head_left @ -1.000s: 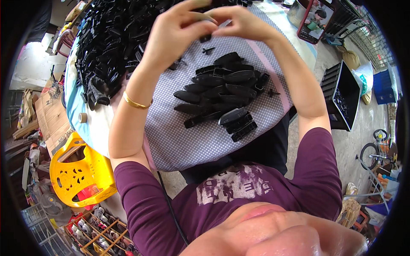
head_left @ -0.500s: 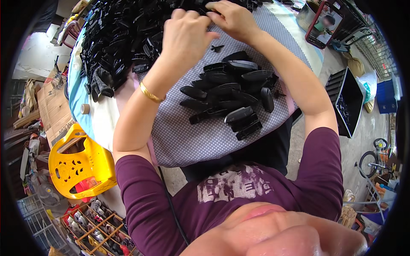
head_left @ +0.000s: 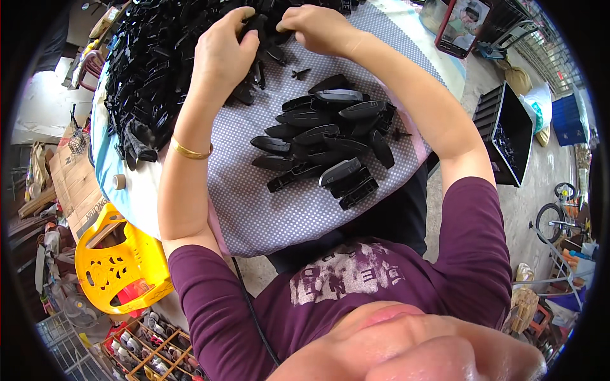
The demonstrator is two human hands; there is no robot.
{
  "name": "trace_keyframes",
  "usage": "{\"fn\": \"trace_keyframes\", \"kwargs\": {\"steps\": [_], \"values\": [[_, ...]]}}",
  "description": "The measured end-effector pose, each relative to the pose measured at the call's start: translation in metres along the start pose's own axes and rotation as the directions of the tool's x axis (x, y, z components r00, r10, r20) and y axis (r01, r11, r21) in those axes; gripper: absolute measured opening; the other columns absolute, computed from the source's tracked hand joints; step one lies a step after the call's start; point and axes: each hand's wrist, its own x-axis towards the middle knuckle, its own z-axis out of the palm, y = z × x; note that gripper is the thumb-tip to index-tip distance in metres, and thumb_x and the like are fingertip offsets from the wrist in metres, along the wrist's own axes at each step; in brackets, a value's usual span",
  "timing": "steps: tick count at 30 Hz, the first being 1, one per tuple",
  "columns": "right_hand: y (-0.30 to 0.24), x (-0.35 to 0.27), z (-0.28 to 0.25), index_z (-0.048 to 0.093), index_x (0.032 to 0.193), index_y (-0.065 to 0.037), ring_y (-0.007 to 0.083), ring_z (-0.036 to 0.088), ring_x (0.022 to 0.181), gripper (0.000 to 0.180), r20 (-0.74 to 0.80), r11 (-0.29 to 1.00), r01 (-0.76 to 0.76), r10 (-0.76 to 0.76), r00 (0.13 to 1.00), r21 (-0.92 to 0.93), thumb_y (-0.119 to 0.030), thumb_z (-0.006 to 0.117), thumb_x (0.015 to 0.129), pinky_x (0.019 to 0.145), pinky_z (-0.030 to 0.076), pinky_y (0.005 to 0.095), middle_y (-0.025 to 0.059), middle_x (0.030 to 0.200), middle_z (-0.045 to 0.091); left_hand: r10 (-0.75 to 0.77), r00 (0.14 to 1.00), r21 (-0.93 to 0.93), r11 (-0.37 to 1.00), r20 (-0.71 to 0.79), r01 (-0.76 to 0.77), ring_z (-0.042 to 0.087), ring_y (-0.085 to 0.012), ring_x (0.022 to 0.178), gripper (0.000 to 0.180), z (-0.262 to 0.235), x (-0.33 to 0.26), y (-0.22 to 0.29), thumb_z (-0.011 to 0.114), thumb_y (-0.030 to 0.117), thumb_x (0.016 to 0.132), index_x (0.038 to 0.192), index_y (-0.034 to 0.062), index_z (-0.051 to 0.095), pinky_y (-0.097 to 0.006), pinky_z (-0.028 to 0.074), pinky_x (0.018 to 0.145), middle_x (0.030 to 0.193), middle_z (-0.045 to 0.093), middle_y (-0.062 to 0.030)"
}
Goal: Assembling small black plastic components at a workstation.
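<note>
Over the edge of a big heap of black plastic parts (head_left: 159, 57), my left hand (head_left: 222, 57) curls with thumb and forefinger around a dark plastic part (head_left: 257, 26); its outline blends into the heap. To its right, my right hand (head_left: 321, 28) has its fingertips pinched together, and whatever is in them is too small to make out. Closer to me lies a smaller pile of long, curved black plastic pieces (head_left: 318, 133) on the dotted grey cloth (head_left: 248, 203). A small black bit (head_left: 300, 74) rests between this pile and my hands.
Dark gloves (head_left: 140, 141) and a tape roll (head_left: 119, 181) sit at the table's left side. A phone (head_left: 462, 25) stands upright at the far right. Beyond the table are a black crate (head_left: 508, 136) on the right and a yellow plastic chair (head_left: 121, 263) on the left.
My hands have moved apart slightly, the left one shifting left and a little nearer. The whole view has shifted somewhat. The smaller pile looks the same.
</note>
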Motion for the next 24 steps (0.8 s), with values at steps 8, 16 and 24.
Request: {"fn": "trace_keyframes", "kwargs": {"steps": [8,16,24], "values": [[-0.009,-0.005,-0.018,0.064,0.082,-0.006,0.0262,0.059,0.089,0.014,0.007,0.986,0.072,-0.072,0.997,-0.148,-0.017,0.068,0.074,0.071,0.05,0.0373,0.0111,0.091,0.06,-0.24,0.93,-0.591,0.72,0.278,0.363,0.064,-0.0145,0.081,0.035,-0.003,0.004,-0.005,0.059,0.01,0.088,0.121,0.0,0.055,-0.024,0.052,0.073,0.096,0.063,-0.0062],[-0.009,-0.013,-0.048,0.056,0.106,-0.001,0.0124,0.06,0.073,0.027,0.138,0.37,-0.265,0.334,0.932,0.891,-0.005,0.066,0.081,0.062,0.049,0.0258,0.0051,0.085,0.064,-0.223,0.913,-0.757,0.51,0.343,0.409,0.065,-0.0155,0.084,0.029,0.014,-0.004,-0.002,0.064,0.013,0.088,0.112,-0.0019,0.057,-0.026,0.055,0.076,0.096,0.063,-0.0075],[-0.034,-0.012,-0.087,0.036,0.136,-0.004,0.012,0.059,0.07,0.062,0.301,0.211,-0.338,0.192,0.934,0.917,-0.001,0.064,0.08,0.061,0.049,0.024,0.0062,0.085,0.061,-0.139,0.934,-0.817,0.455,0.328,0.354,0.063,-0.0152,0.092,0.032,0.022,-0.006,-0.021,0.059,0.013,0.092,0.121,0.0005,0.053,-0.03,0.055,0.085,0.102,0.06,-0.0082]]}}
